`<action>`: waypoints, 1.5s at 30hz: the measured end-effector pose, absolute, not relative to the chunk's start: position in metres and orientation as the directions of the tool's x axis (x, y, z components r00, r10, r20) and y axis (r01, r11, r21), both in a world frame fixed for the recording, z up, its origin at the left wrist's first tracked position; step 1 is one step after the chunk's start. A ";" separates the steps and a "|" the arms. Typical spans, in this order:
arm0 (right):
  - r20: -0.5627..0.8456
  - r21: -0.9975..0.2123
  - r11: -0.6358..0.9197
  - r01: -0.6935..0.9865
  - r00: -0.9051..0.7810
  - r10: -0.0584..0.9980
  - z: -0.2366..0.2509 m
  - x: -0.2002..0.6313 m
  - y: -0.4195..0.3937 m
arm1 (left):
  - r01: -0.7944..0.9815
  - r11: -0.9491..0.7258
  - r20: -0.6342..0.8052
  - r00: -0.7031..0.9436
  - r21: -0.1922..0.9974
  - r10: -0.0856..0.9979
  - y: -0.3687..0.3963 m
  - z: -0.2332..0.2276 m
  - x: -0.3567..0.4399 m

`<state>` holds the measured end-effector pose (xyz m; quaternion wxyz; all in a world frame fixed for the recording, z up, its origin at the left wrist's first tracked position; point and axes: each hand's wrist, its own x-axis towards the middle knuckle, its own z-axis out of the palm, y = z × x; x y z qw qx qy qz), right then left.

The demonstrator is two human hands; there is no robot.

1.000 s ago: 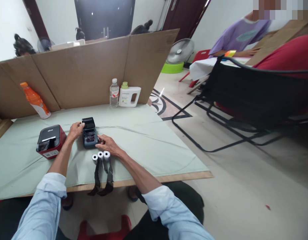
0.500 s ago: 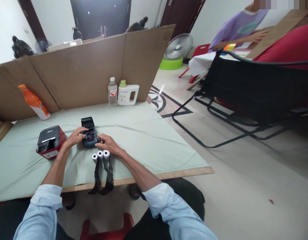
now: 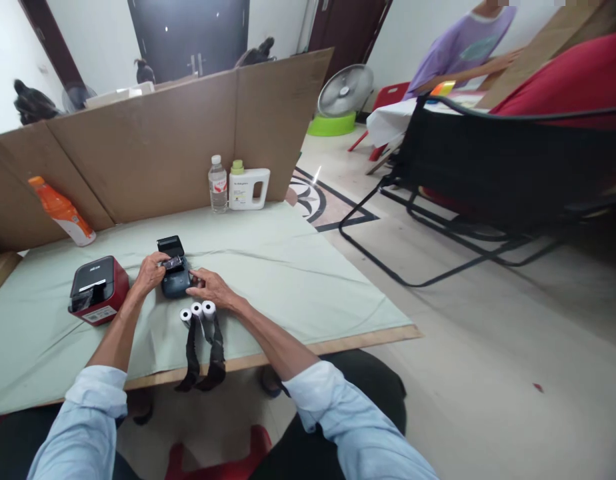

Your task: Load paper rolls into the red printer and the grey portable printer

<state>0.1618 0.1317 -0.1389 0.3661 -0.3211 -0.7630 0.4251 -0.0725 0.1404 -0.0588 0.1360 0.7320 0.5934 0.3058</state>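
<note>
A small dark portable printer (image 3: 175, 287) lies on the cloth-covered table with its black lid (image 3: 171, 246) raised at the back. Over its open bay, a dark, shiny paper roll (image 3: 174, 263) is pinched in the fingers of my left hand (image 3: 151, 272). My right hand (image 3: 211, 287) grips the printer's right side, thumb and fingers against the casing. Just in front stand three white paper rolls (image 3: 197, 310) side by side; dark strips (image 3: 217, 353) trail from them over the table's front edge.
A red and black boxy printer (image 3: 99, 290) sits left of my left forearm. Along the cardboard partition (image 3: 153, 147) are an orange bottle (image 3: 63, 212), a clear water bottle (image 3: 218, 185) and a white jug (image 3: 249, 189). A black folding chair (image 3: 488, 167) and a person in purple are at the right.
My left hand has raised the dark roll out of the printer's bay, where it lay before. My right hand stays at the printer's side. The whole view has shifted slightly.
</note>
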 end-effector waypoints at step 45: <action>0.331 -0.795 0.528 0.300 -0.515 0.791 -0.105 0.275 0.118 | 0.588 -0.395 0.167 0.403 0.706 0.900 0.057 -0.010 0.020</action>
